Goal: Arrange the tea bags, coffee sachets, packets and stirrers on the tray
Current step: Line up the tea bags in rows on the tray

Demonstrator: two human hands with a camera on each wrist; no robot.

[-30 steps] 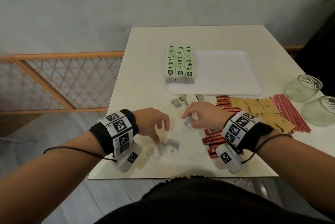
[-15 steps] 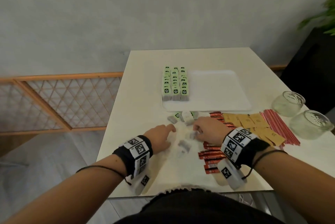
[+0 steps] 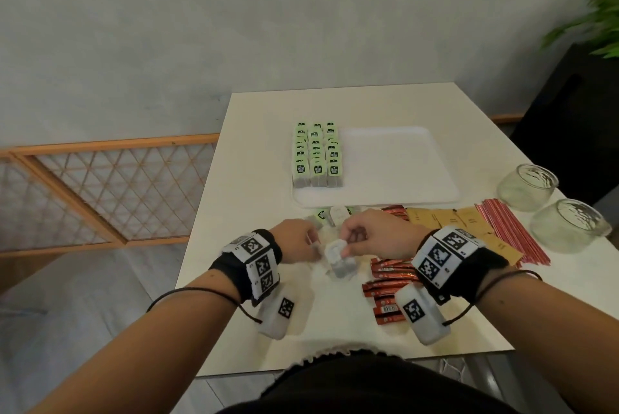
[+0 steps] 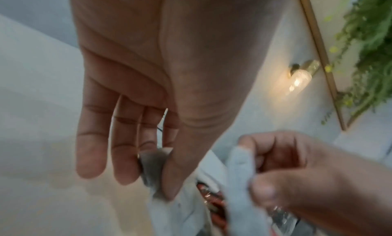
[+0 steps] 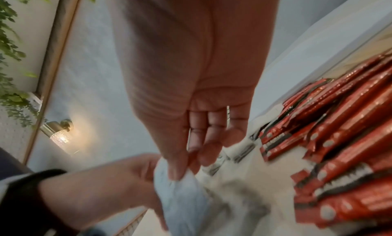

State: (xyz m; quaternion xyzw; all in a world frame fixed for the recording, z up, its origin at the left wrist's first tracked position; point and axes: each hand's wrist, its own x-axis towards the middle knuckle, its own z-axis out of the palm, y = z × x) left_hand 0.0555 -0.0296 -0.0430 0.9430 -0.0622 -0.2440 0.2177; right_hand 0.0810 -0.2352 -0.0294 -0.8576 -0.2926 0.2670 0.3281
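A: Left side?
B: Left hand (image 3: 296, 241) pinches a grey tea bag (image 4: 151, 170) over the table (image 3: 234, 219); green-tagged tea bags (image 3: 316, 155) in rows on the tray (image 3: 402, 192)

A: Right side?
B: Right hand (image 3: 375, 239) pinches a white tea bag (image 3: 335, 251); red sachets (image 3: 385, 286), brown packets (image 3: 445, 219) and red stirrers (image 3: 512, 229) on the table beside it

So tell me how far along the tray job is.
Done: three rows of green tea bags fill the left side of the tray.

In hand: the left hand and right hand each pinch a tea bag over the table.

Left: a few loose tea bags, red sachets, brown packets and red stirrers, all off the tray.
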